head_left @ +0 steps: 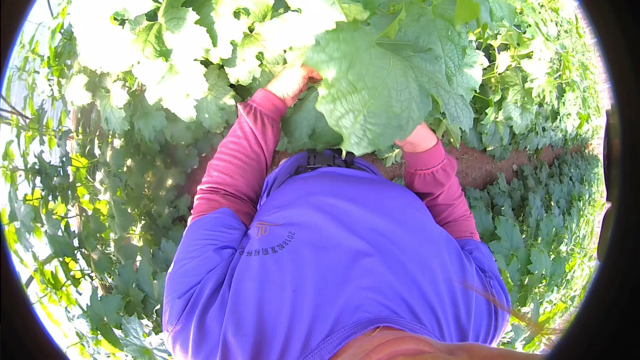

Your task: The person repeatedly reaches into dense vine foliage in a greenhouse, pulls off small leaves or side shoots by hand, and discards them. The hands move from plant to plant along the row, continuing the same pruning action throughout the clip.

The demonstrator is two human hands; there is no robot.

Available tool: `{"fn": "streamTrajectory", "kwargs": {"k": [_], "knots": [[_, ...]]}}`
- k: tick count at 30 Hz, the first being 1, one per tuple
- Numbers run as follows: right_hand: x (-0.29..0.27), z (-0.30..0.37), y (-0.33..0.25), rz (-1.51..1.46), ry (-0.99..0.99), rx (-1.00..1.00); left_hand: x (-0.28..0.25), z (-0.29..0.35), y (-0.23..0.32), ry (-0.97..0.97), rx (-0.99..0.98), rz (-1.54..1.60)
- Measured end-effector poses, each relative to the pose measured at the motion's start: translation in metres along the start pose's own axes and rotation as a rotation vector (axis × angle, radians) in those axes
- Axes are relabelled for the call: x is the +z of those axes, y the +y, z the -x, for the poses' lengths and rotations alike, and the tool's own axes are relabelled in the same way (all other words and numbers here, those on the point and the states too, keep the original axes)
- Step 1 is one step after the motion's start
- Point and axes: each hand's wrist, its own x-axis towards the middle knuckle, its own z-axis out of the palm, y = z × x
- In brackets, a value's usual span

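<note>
A broad green leaf (380, 87) hangs in front of me and covers part of both hands. My left hand (293, 84) reaches up at the leaf's left edge among the foliage. Its visible fingers are curled inward, and whatever lies between them is hidden. Below the same leaf's right side, my right hand (419, 139) shows only its back and wrist. The leaf conceals its fingers. Beneath my left hand is another, darker leaf (309, 123), close to my waist.
Dense leafy vines (200, 27) rise ahead, partly washed out by sunlight. More climbing plants (127, 193) stand at my left. Bare brown soil (490, 165) runs along the right, with low leafy plants (533, 233) nearer me. A dark buckle (327, 159) sits at my waist.
</note>
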Motion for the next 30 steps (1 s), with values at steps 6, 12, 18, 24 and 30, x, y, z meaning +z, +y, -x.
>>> {"fn": "streamTrajectory", "kwargs": {"k": [6, 12, 18, 24, 30], "knots": [[0.048, -0.011, 0.014, 1.04, -0.612, -0.174, 0.048, 0.01, -0.007, 0.111, 0.246, -0.525], [0.032, -0.019, -0.014, 0.763, -0.299, 0.024, 0.037, 0.013, -0.032, 0.041, 0.281, -0.324], [0.031, -0.043, -0.009, 0.18, 0.085, -0.19, 0.024, 0.0, -0.055, 0.057, 0.336, -0.342], [0.03, -0.056, 0.002, 0.187, 0.074, -0.299, 0.025, 0.011, -0.056, 0.064, 0.321, -0.462], [0.034, -0.064, -0.01, 0.254, 0.048, -0.214, 0.036, 0.024, -0.049, 0.087, 0.281, -0.592]]}}
